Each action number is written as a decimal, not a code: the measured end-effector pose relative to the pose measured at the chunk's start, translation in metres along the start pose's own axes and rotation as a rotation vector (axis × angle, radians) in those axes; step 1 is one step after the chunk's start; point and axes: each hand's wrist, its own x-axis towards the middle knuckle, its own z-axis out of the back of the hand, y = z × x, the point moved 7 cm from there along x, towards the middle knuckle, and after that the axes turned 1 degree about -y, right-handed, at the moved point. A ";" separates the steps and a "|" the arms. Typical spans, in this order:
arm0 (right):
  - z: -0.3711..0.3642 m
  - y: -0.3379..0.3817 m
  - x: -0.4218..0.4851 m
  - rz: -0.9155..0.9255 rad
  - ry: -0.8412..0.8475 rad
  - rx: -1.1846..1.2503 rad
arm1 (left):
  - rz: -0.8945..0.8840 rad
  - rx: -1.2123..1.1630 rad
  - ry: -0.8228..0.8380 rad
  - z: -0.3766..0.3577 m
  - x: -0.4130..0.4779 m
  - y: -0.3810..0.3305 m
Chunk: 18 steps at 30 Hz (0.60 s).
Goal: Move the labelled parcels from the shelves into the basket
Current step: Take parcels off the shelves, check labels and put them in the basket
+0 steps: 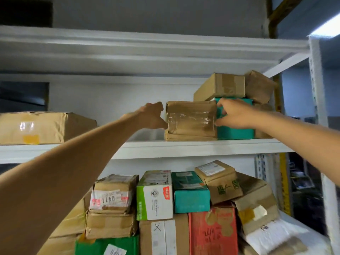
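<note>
A brown taped cardboard parcel [191, 117] stands on the middle shelf [184, 147], on top of a flatter brown parcel [189, 138]. My left hand [152, 115] grips its left edge, thumb at the front lower corner. My right hand [233, 113] holds its right edge, fingers curled into the gap beside a teal box [235, 133]. Two more brown boxes [220, 87] sit on top of the teal box. No basket is in view.
A large brown box [42, 127] lies at the shelf's left end. The lower shelf is crowded with several parcels, among them a labelled "0411" box [112, 194], a green-and-white box [154, 195] and a red box [213, 232]. A white upright post [320, 107] stands at right.
</note>
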 end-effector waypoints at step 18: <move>-0.047 0.057 0.040 -0.174 -0.177 0.312 | 0.109 -0.700 -0.331 0.004 0.014 0.051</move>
